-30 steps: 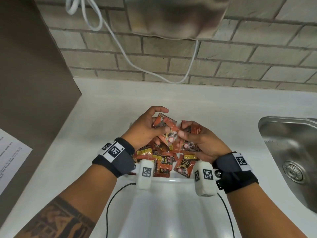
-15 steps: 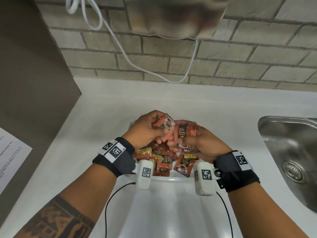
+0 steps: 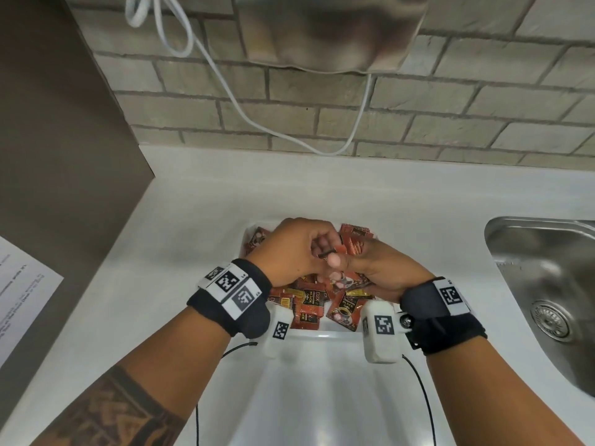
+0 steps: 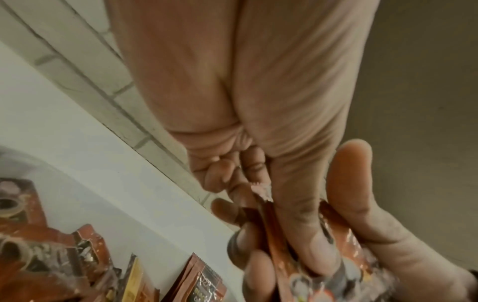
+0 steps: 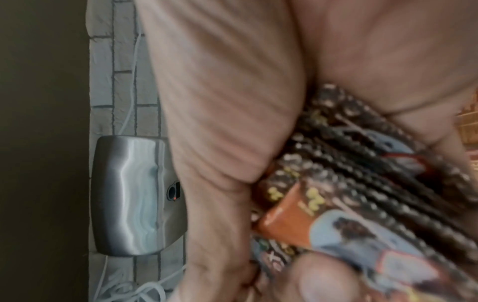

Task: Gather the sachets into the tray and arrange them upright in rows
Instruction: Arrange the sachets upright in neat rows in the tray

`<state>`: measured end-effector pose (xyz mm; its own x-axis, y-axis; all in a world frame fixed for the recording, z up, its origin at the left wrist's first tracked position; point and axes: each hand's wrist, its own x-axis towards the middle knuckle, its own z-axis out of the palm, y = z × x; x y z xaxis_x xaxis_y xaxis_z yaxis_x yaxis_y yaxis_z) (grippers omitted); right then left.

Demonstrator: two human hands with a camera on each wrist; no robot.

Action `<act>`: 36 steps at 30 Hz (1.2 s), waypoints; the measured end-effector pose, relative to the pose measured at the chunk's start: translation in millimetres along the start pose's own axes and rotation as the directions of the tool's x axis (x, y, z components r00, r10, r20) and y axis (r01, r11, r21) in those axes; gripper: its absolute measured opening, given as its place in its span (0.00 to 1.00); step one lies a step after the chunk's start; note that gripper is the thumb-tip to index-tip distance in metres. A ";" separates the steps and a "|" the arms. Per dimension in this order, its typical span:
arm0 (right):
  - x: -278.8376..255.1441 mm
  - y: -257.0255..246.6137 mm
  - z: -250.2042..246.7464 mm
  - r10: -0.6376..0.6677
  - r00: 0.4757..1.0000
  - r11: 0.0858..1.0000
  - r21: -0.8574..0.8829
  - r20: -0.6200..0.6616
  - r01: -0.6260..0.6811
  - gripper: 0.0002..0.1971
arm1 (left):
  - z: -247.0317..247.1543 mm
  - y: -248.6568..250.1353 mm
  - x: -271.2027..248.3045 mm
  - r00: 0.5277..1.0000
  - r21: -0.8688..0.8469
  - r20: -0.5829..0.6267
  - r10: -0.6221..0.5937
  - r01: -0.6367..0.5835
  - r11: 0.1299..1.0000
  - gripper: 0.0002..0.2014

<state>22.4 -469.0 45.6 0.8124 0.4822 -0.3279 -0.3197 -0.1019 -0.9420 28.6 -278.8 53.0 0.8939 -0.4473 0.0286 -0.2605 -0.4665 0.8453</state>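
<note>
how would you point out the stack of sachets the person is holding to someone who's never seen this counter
Find the white tray on the counter left of the steel sink. Above its loose pile, both hands meet; the held stack is gripped edge-on between them, unlike the sachets lying flat below.

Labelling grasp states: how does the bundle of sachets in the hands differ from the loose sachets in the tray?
The held bundle is pinched between the left hand and right hand, above the tray; the loose sachets lie in the tray, ungripped.
The held bundle is stacked face to face, edges roughly aligned; the loose sachets are jumbled at mixed angles, overlapping.
Shared: the same red-brown and black coffee-sachet print. Neither stands upright in rows yet.
</note>
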 end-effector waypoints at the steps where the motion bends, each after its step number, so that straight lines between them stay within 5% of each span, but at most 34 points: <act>1: 0.1 -0.1 -0.3 -0.005 1.000 1.000 0.013 0.000 0.005 0.34 | 2.0 0.9 0.4 1.000 -0.012 -0.025 0.016 -0.016 1.000 0.18; 5: -2.5 -3.5 -2.8 0.035 0.999 0.958 0.285 -0.021 -0.027 0.21 | 5.1 3.2 -0.8 0.985 0.099 -0.116 0.126 -0.115 0.988 0.32; 9: -4.2 -6.6 0.8 0.035 0.995 0.922 0.387 -0.097 0.006 0.12 | 12.8 11.4 -1.5 0.975 0.233 0.117 0.189 -0.212 0.949 0.47; 16: -1.6 -3.1 5.8 -0.053 0.978 0.968 0.230 -0.200 0.099 0.09 | 25.2 8.2 1.4 0.964 0.397 0.053 0.259 -0.258 0.881 0.37; 19: 1.1 1.6 10.9 -0.103 0.963 0.900 0.389 -0.248 0.197 0.19 | 27.0 8.6 5.0 0.960 0.339 0.058 0.275 -0.278 0.899 0.37; 23: -4.8 0.7 11.1 -0.037 0.966 0.873 0.462 -0.256 0.156 0.14 | 26.9 9.9 11.2 0.963 0.295 0.091 0.255 -0.270 0.917 0.37; 28: -8.9 -11.6 -3.1 -0.017 0.935 0.958 0.262 -0.353 0.116 0.30 | 18.2 12.8 19.1 0.970 0.386 0.063 0.234 -0.240 0.891 0.38; 33: -8.9 -26.0 -9.9 -0.083 0.928 0.990 0.073 -0.363 0.117 0.27 | 14.8 14.6 26.7 0.966 0.381 0.029 0.257 -0.249 0.891 0.39; 36: -11.4 -32.7 -13.0 -0.123 0.928 0.973 0.139 -0.351 0.182 0.27 | 9.0 18.7 33.0 0.980 0.209 -0.036 0.195 -0.184 0.961 0.51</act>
<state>30.0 -482.5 79.2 0.9646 0.1551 -0.2131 -0.2312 0.1096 -0.9667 50.0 -309.2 64.9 0.8384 -0.5021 0.2119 -0.4904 -0.5254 0.6954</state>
